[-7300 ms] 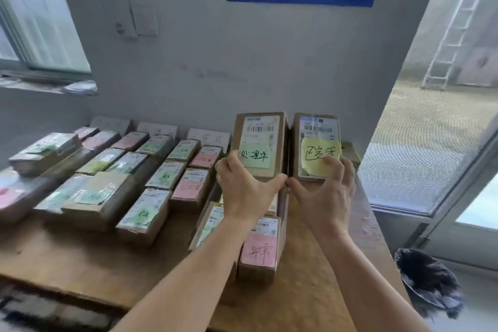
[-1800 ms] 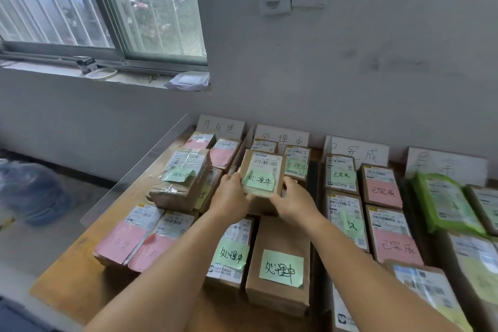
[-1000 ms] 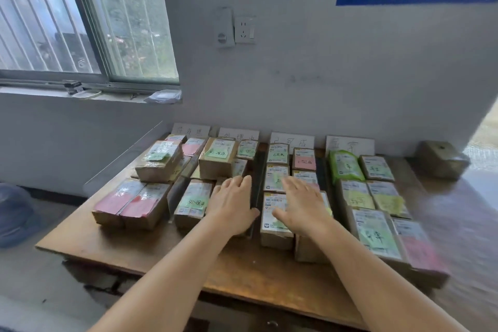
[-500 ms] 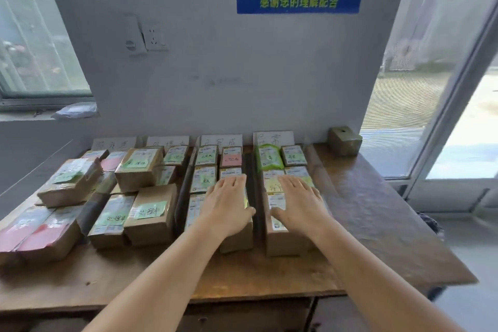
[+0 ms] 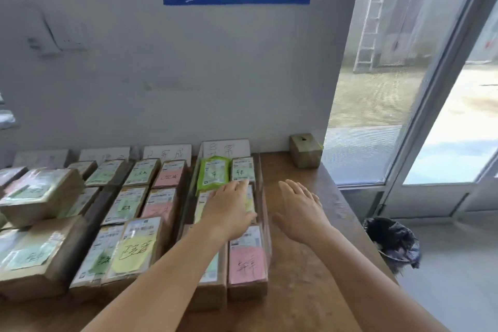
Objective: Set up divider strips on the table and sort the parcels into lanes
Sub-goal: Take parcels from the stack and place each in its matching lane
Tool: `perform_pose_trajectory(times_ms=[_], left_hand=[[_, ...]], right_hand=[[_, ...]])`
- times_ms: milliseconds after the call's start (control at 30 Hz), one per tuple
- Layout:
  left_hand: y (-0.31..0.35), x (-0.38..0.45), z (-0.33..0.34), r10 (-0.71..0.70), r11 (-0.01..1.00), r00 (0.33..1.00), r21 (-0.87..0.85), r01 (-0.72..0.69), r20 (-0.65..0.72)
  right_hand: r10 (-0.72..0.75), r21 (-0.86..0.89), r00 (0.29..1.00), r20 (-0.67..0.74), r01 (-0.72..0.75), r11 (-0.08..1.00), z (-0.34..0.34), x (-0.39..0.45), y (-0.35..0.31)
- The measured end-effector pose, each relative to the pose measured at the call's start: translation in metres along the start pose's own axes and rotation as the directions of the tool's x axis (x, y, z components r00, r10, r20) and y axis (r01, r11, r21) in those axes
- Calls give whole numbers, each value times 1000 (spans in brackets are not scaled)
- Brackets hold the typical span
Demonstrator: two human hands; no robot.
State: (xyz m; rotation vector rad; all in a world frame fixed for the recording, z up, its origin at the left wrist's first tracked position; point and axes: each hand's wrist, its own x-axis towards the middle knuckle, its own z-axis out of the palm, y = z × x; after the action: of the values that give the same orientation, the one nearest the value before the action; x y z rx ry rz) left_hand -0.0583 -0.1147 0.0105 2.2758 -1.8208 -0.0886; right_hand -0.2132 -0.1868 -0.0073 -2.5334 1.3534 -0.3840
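So we've got the parcels (image 5: 246,259) laid flat in lanes on the table (image 5: 304,264), running back toward the wall, with clear divider strips (image 5: 265,210) standing on edge between them. Our left hand (image 5: 229,213) lies flat and relaxed over the parcels in the lane just left of the rightmost strip, fingers straight, not gripping anything. Our right hand (image 5: 299,213) is just on the other side of that strip over bare wood, fingers loose, holding nothing; can't tell whether it's touching the table. Most parcels are small kraft cardboard boxes with printed labels and pink, green or yellow sticky notes, so we'd guess they're light and stiff, easy to take by the long sides. The green pouch (image 5: 213,174) at the back of that lane looks soft and a bit slick, better lifted from its edges. The strip looks like thin smooth plastic, probably bendy and easy to knock over, so hold it low by its edge.
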Motion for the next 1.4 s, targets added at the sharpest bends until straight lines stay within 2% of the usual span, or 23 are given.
perform_pose_trajectory(times_ms=[367,733,933,1133,1400], left_hand=[[76,99,32,-34,999,999,-13,35,40],[93,188,60,-39,999,991,-5,40,127],[99,246,84,-34,994,984,-98,52,176],[103,304,115,-62,961,965,-246,127,255],[99,355,156,-83,940,941,-287,183,329]], right_hand=[[47,17,998,51,-48,999,-13,74,109],[176,110,979,100,-186,976,-5,141,171],[279,213,951,134,-303,929,4,186,199],[377,304,914,150,-405,862,18,239,223],[424,353,878,220,-477,805,39,288,252]])
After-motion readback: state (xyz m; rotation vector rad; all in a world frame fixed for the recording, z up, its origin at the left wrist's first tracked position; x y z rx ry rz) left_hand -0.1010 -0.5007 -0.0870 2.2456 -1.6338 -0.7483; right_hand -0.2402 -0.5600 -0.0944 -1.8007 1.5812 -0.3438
